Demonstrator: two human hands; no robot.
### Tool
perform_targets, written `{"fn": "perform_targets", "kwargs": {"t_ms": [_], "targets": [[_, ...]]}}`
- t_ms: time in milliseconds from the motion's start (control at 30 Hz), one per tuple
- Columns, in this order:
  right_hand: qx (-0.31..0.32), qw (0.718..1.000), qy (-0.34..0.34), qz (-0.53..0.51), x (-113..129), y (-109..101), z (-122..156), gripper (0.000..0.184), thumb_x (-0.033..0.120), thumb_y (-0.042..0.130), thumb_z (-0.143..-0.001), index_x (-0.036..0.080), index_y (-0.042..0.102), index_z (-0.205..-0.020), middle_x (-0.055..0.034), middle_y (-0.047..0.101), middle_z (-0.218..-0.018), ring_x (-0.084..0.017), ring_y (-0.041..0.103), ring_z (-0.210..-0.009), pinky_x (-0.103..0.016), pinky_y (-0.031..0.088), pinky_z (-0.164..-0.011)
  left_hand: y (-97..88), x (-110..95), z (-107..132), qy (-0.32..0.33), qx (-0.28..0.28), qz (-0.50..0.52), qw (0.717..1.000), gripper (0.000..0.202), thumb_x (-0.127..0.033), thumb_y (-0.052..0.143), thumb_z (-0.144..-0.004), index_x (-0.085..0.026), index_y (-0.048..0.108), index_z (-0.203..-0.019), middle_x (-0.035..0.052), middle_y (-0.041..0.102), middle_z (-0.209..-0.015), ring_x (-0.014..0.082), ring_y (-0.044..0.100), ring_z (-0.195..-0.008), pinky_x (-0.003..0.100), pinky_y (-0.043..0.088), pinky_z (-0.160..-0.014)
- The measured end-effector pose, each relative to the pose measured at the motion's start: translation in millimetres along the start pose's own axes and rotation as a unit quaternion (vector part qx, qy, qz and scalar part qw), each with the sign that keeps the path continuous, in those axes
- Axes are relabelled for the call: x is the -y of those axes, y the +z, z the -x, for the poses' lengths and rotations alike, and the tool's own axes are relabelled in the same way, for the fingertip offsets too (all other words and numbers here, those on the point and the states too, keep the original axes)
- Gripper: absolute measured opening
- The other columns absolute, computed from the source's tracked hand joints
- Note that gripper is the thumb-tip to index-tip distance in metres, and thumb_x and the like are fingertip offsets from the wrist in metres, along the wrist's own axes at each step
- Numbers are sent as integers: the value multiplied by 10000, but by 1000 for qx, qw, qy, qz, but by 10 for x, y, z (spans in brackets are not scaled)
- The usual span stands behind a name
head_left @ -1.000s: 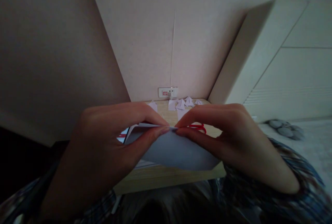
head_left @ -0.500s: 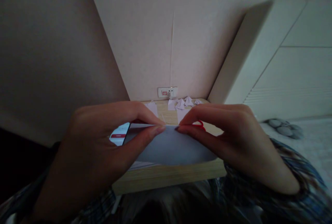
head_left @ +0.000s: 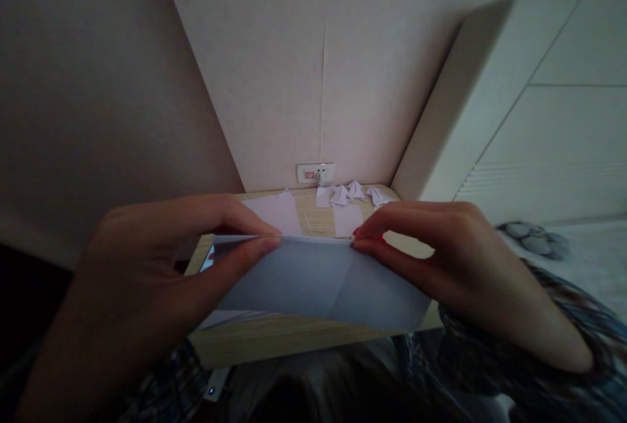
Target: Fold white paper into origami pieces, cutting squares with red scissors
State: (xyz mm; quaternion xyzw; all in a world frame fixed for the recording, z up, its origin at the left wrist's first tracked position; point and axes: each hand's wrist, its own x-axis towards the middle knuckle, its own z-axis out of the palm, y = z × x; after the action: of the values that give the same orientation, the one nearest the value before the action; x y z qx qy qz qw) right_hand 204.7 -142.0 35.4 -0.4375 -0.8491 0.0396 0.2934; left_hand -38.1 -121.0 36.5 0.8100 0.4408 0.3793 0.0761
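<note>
A white sheet of paper (head_left: 304,279) is held up above the table, its upper edge folded over or doubled. My left hand (head_left: 196,253) pinches that edge between thumb and forefinger, left of the middle. Farther right along the same edge, my right hand (head_left: 421,253) pinches it in the same way. Below the edge the paper hangs down toward me, with a faint diagonal line across its right half. Behind my right fingertips shows a bit of something red (head_left: 381,238), mostly hidden. A lit screen (head_left: 208,258) peeks out behind my left thumb.
Several folded paper pieces (head_left: 355,190) stand at the back of the wooden table (head_left: 313,214), beside flat white sheets (head_left: 281,211). A wall socket (head_left: 316,173) with a plug sits just above. A grey cushion-like object (head_left: 533,240) lies at the right.
My hands have moved apart along the paper's edge, the left one to the left and the right one slightly right. More of the edge and of the sheet shows between them.
</note>
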Motion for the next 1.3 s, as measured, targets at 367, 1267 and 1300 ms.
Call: {"fn": "perform_targets", "kwargs": {"t_ms": [367,1267,1300], "targets": [[16,997,-32,67,63,84,-84,192,202,497,-920,171,661,-826,-37,662,-746,-147,582,-663,-241,395,-566,29,-72,-68,142,65,-220,963,230,-318,486,-882,-255,688,-791,-32,732,-799,173,656,-658,282,395,-573],[-22,996,-4,82,-193,24,69,135,155,555,-869,178,671,-804,-11,685,-693,-134,615,-605,-224,405,-541,38,142,-45,69,92,-185,976,307,-377,462,-836,-314,730,-702,-36,757,-727,215,666,-612,290,393,-530],[-30,995,9,93,-252,-5,102,130,162,562,-862,177,673,-795,-14,693,-694,-137,623,-601,-227,408,-540,12,207,-34,52,88,-170,980,302,-410,480,-823,-321,731,-681,-45,752,-702,205,657,-591,280,382,-513]]}}
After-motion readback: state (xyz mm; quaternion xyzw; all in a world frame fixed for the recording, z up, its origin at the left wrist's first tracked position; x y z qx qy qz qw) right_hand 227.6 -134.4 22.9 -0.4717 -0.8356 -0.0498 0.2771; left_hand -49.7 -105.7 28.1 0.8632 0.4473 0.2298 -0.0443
